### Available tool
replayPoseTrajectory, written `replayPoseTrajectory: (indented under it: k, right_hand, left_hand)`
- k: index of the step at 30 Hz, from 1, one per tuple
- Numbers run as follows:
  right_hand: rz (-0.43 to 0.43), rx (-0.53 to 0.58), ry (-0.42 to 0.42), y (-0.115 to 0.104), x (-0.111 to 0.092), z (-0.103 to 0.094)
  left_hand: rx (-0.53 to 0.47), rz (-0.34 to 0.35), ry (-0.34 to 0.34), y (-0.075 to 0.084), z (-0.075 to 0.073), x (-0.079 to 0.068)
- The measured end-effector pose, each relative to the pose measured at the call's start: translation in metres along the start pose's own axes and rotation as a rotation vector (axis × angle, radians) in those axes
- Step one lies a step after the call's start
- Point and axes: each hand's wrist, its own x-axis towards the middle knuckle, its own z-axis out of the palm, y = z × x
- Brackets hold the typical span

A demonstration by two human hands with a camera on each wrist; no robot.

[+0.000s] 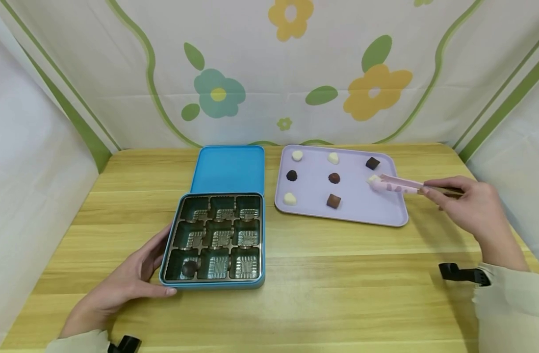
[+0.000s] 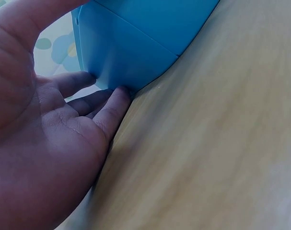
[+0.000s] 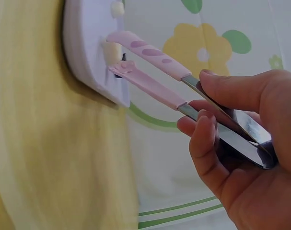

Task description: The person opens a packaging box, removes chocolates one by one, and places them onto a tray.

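Note:
My left hand (image 1: 134, 279) holds the near left corner of a blue tin box (image 1: 262, 245), thumb along the front and fingertips against the side (image 2: 119, 52). In its nine-compartment insert, one dark chocolate (image 1: 190, 268) lies in the near left compartment. My right hand (image 1: 472, 203) grips a pair of small tongs (image 1: 401, 184) with pink tips and metal handles. Their tips straddle a white chocolate (image 3: 112, 51) at the right side of the lilac tray (image 1: 362, 212). The other compartments hold nothing.
Several more chocolates stand spaced out on the tray, among them a dark square one (image 1: 372, 163), a brown square one (image 1: 333, 201) and a white heart-shaped one (image 1: 289, 198). Behind the tin lies its blue lid (image 1: 228, 169). A flowered cloth (image 1: 260, 54) encloses the wooden table (image 1: 331, 294).

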Motion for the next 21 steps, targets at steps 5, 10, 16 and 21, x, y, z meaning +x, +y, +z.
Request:
replayPoseTrajectory:
  k: [5, 10, 16, 21]
  right_hand:
    - [0.010, 0.015, 0.034, -0.011, -0.006, -0.006]
    - [-0.038, 0.076, 0.023, -0.035, -0.014, 0.000]
    - [-0.242, 0.232, -0.087, -0.081, -0.023, 0.036]
    - [-0.449, 0.323, -0.175, -0.125, -0.034, 0.065]
  left_hand:
    - [0.007, -0.005, 0.001, 0.000, 0.000, 0.000]
    - [0.008, -0.024, 0.005, -0.001, -0.001, 0.000]
    - [0.003, -0.024, 0.005, -0.001, -0.001, -0.001]
    - [0.010, -0.003, -0.003, -0.001, 0.000, 0.001]
